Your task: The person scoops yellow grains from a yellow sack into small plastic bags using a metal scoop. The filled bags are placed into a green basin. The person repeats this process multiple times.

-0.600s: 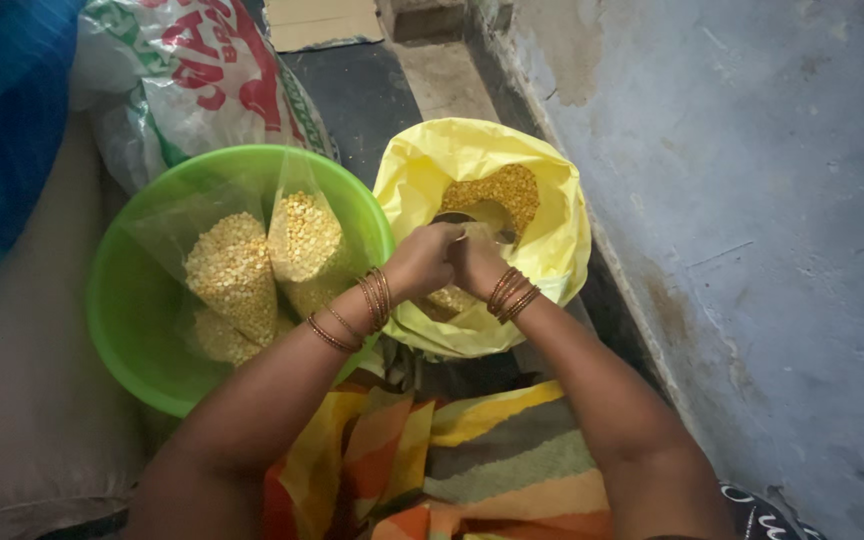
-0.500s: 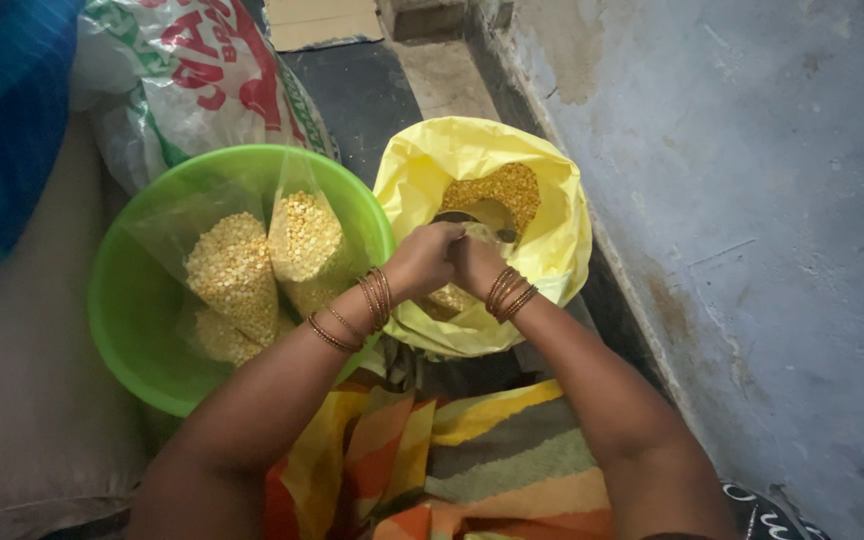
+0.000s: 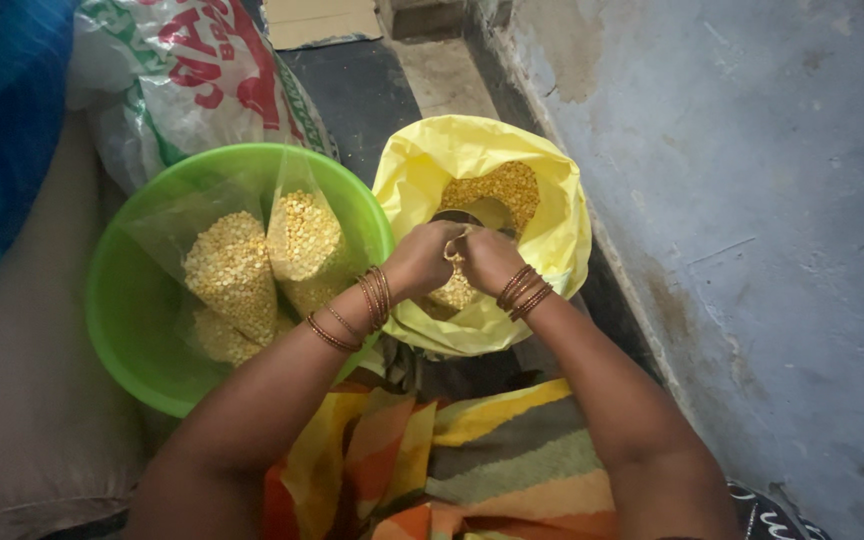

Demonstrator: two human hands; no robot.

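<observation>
We see our two hands close together over the yellow bag (image 3: 562,230). Almost nothing has changed from a moment ago. Our left hand (image 3: 422,262) and our right hand (image 3: 490,260) sit in the same spot, and the small clear packet (image 3: 455,285) of yellow split peas still hangs between them. So we think the work on the top of this packet is still going on, and it is not finished yet.

The fingers of both hands are curled and pressed together on the neck of the packet, pinching it shut. The packet hangs just over the open yellow bag, which holds more loose split peas (image 3: 497,190).

Beside it on the left is the green tub (image 3: 122,310). Two filled clear packets (image 3: 252,265) lie in it already.

Some things are hard to see. Our hands hide the top of the packet, so we cannot tell if there is a knot. A dark round thing (image 3: 457,216) peeks out just behind our hands inside the bag, and we cannot tell what it is. The printed sack (image 3: 192,80) and the blue thing (image 3: 2,120) are cut off at the edge.
</observation>
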